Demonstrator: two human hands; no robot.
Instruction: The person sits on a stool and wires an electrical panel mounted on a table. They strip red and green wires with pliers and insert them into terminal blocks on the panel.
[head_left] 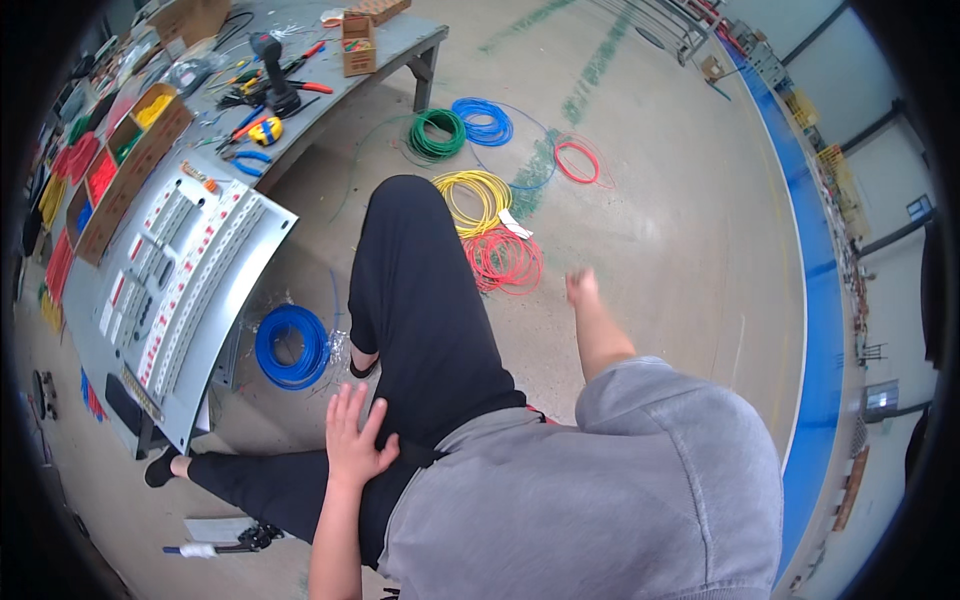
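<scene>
My left hand point(358, 440), fingers spread and holding nothing, is over my left thigh; I cannot tell whether it touches the trousers. Out to the right, over the floor, is my right hand point(580, 285), small and smeared, its fingers unclear. Wire coils lie on the floor ahead: yellow point(462, 178), red point(490, 262), green point(436, 136) and blue point(484, 120), plus a small red loop point(577, 160). Another blue coil point(264, 345) lies beside my foot. At the left, a metal panel point(255, 262) fitted with rows of electrical parts rests at the workbench.
On the grey workbench point(405, 35) stand a cordless drill point(270, 70), a yellow tape measure point(265, 131), blue-handled pliers point(250, 160) and a cardboard box of small coloured parts point(130, 165). A dark stand-like object point(255, 537) lies on the floor at lower left. A blue strip point(820, 330) runs along the right.
</scene>
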